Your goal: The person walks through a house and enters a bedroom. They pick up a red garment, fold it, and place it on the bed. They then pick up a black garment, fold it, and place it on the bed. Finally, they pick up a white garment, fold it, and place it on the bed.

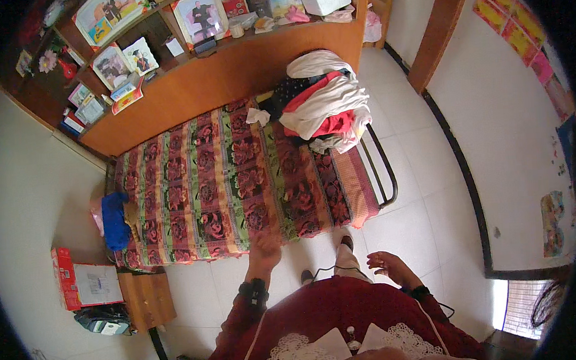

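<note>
A bed with a patterned, striped cover (210,184) stretches out before me. At its right end, against the wooden shelf unit, lies a heap of white, red and dark clothes (325,100), with a small white cloth (258,116) just left of it. My left hand (265,252) is over the bed's near edge, blurred, its fingers hard to make out; I cannot tell whether it holds anything. Low at my right side, my right hand (389,267) hangs above the tiled floor with fingers apart and nothing in it. Both wrists wear black bands.
Behind the bed, the shelf unit (242,60) bears framed pictures and small items. A black metal bed rail (390,174) sticks out at the right end. A blue cloth (116,221) lies at the left end, and a small wooden table (147,300) stands nearer me, beside a red box (66,279).
</note>
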A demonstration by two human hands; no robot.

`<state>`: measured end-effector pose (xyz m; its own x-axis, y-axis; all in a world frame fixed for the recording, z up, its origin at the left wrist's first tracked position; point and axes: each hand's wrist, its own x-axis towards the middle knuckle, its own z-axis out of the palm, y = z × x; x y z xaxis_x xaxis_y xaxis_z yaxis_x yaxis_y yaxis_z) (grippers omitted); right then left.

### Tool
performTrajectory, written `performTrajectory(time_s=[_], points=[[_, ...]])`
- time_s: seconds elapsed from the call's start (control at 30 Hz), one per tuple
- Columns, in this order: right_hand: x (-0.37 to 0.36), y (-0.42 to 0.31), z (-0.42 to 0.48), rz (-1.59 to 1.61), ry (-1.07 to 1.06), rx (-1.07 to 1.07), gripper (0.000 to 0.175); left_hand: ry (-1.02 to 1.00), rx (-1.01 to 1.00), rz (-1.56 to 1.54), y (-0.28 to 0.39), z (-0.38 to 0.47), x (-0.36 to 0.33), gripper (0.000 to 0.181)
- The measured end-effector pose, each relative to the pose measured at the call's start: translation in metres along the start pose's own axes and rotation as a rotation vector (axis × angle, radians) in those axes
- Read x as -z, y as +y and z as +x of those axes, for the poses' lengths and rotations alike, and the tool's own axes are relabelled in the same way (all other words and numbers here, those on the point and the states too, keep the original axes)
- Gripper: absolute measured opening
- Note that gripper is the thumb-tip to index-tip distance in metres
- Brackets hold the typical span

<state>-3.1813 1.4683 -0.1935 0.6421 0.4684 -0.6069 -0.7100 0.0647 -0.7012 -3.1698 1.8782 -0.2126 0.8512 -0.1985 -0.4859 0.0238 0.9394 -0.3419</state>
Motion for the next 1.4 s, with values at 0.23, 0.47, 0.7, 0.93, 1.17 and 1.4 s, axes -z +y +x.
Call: performTrajectory(time_s=[0.23, 0.47, 0.7, 0.93, 1.17, 1.4], points=[[0.049, -0.084, 0.053, -0.064, -0.126, 0.076, 0.039, 0.066, -0.225, 0.064, -0.005, 0.026, 0.004, 0.034], [0.097, -0.121, 0.096, -0.028, -0.061, -0.029, 0.04, 0.201, -0.302, 0.0, -0.004, 0.07, 0.018, 0.026], [0.096, -0.101, 0.101, 0.138, 0.007, -0.035, 0.029, 0.174, -0.073, 0.226, 0.05, 0.155, 0.052, 0.017], [0.108, -0.047, 0.054, -0.131, 0.202, -0.054, 0.031, -0.181, 0.083, 1.106, 0.092, 0.32, 0.069, 0.026], [0.145, 0.056, 0.009, -0.643, 0.267, 0.039, 0.031, 0.248, 0.095, 0.633, 0.098, 0.483, 0.05, 0.025], [0.129, 0.067, 0.023, 0.275, 0.512, -0.403, 0.039, -0.168, -0.432, 2.709, 0.115, 0.609, 0.088, 0.039]])
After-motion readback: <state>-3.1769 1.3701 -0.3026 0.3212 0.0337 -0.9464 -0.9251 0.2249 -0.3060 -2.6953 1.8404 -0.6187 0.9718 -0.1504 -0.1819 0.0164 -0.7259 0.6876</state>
